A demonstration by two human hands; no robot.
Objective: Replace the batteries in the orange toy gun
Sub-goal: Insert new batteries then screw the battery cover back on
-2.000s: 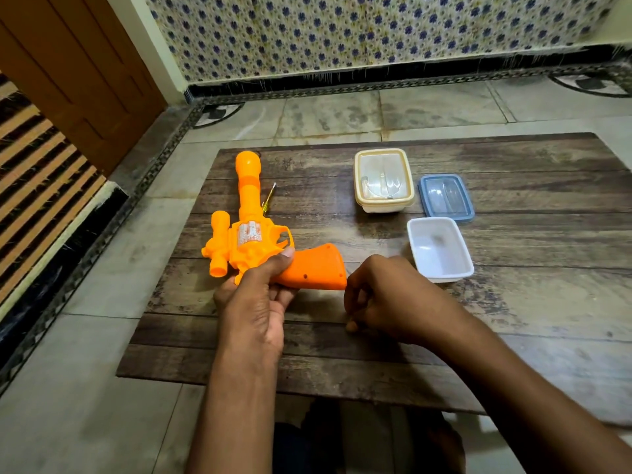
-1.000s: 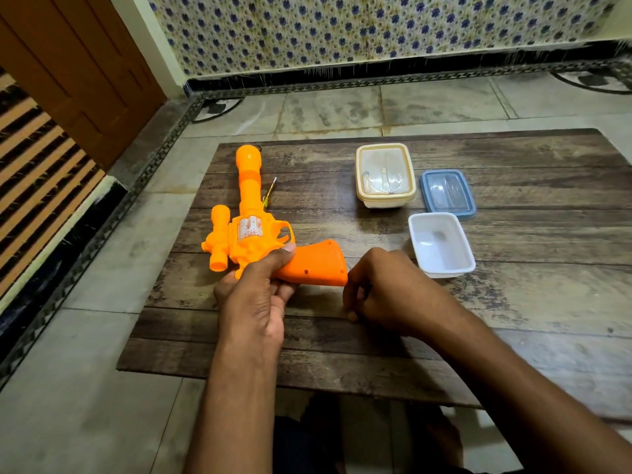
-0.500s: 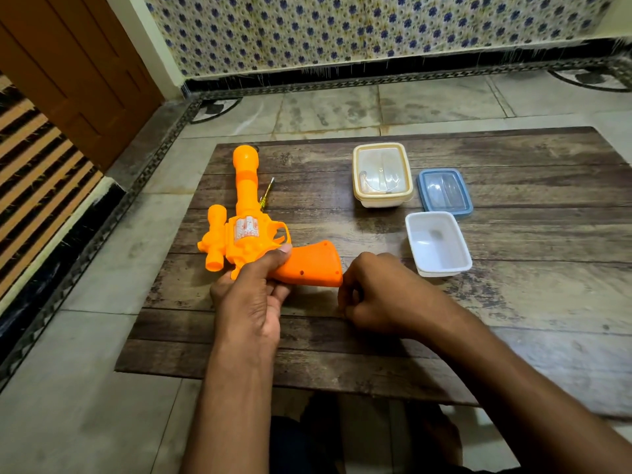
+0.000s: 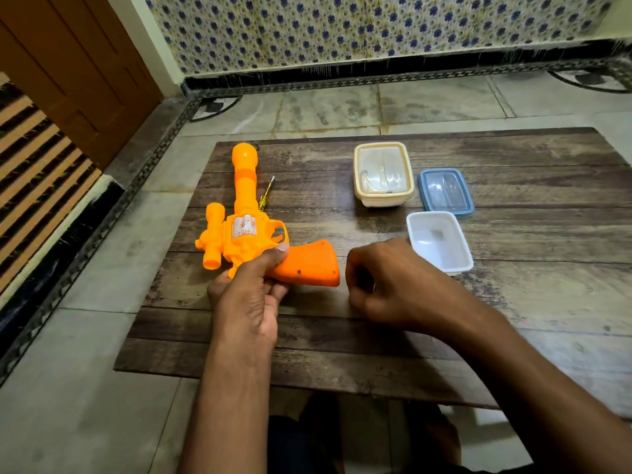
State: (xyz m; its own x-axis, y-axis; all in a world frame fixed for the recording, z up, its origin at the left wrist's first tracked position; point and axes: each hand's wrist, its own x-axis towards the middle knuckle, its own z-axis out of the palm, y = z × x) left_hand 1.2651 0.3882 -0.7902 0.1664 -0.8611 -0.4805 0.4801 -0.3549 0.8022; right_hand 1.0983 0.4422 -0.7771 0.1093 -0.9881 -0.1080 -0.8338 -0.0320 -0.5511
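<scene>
The left hand (image 4: 249, 289) grips the light, stiff orange plastic toy gun (image 4: 253, 230) where frame meets handle, a sensible hold, while the right hand (image 4: 386, 285) is curled, contents unseen.

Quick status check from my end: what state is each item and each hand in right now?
orange toy gun: on its side, barrel pointing away, grip cover closed
left hand: holding the gun
right hand: fingers curled, contents hidden
cream-lidded box: lid on
white tub: open
blue lid: off, lying flat
screwdriver: untouched behind barrel
</scene>
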